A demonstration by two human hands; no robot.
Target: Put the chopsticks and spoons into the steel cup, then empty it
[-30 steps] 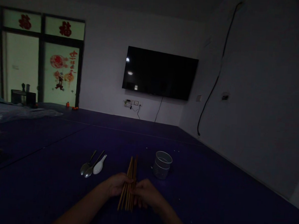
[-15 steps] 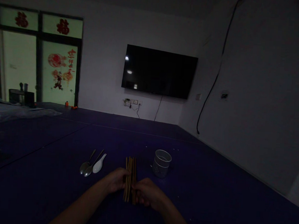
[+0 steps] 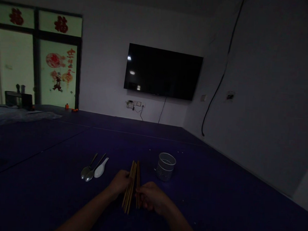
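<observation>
A bundle of several wooden chopsticks (image 3: 133, 179) lies pointing away from me on the dark blue surface (image 3: 216, 198). My left hand (image 3: 120, 182) is closed on the bundle's left side. My right hand (image 3: 151, 197) is closed on its right side, fingers curled against the sticks. A small silver cylindrical holder (image 3: 165, 166) stands upright just beyond and to the right of the bundle. Two metal spoons (image 3: 87, 171) and a white ceramic spoon (image 3: 100, 168) lie side by side to the left.
The room is dim. A black television (image 3: 162, 72) hangs on the far wall above a power strip (image 3: 134, 103). A glass door with red decorations (image 3: 57, 67) is at the far left. Crumpled plastic sheeting (image 3: 19, 114) lies on the surface at the left.
The bundle's near ends have swung left and fanned slightly between my hands. The camera has tilted, shifting the scene a little left and up.
</observation>
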